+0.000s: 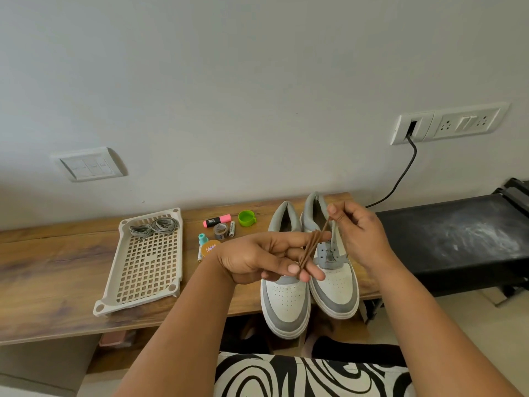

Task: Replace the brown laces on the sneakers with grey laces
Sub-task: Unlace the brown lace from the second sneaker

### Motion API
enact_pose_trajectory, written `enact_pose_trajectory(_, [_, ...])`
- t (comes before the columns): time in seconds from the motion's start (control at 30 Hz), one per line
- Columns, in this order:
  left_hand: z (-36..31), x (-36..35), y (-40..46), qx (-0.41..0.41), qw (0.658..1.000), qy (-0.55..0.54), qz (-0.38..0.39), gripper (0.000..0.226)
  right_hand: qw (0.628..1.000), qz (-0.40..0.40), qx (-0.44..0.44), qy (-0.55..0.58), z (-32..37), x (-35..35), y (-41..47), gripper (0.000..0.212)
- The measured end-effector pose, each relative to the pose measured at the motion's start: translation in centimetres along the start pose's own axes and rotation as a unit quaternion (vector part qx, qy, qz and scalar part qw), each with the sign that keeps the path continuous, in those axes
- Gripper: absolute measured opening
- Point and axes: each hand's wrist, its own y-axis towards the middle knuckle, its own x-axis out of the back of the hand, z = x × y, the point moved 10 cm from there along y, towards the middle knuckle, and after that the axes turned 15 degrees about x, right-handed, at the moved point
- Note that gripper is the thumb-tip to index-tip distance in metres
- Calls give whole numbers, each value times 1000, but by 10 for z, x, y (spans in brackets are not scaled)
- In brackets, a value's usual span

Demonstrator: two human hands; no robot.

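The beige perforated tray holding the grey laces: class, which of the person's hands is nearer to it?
Left. The left hand, wound with the brown lace, hovers just right of the tray; the right hand is farther right, above the sneakers.

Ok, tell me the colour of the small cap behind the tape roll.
Bright green; the cap shows clearly in the head view, on the table beside the pink highlighter.

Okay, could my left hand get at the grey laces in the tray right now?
Probably not yet. The left hand has the brown lace wound round its fingers, so it is busy. The path to the grey laces in the tray looks open otherwise.
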Motion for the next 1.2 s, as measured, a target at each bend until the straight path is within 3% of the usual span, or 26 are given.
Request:
enact_pose_trajectory(0.17, [5, -6, 1, 11, 998, -14, 56, 63, 998, -39, -25, 52, -2, -5, -2, 36])
enact_pose_trajectory(0.5, [4, 9, -3, -1, 999, -38, 8, 62, 996, -59, -34, 65, -6, 2, -3, 29])
enact_pose_trajectory(0.67, [3, 2, -5, 3, 998, -51, 44, 64, 998, -33, -27, 51, -3, -12, -7, 48])
enact_pose_trajectory(0.8, [9, 5, -2, 20, 999, -21, 26, 62, 994, -71, -38, 69, -5, -5, -5, 42])
enact_pose_trajectory(1.0, [6, 5, 0, 18, 999, -19, 32, 63, 995, -54, -39, 72, -12, -5, -5, 40])
enact_pose_trajectory(1.2, [-3, 9, -6, -51, 996, -69, 26, 64, 997, 33, -68, 34, -27, -24, -14, 35])
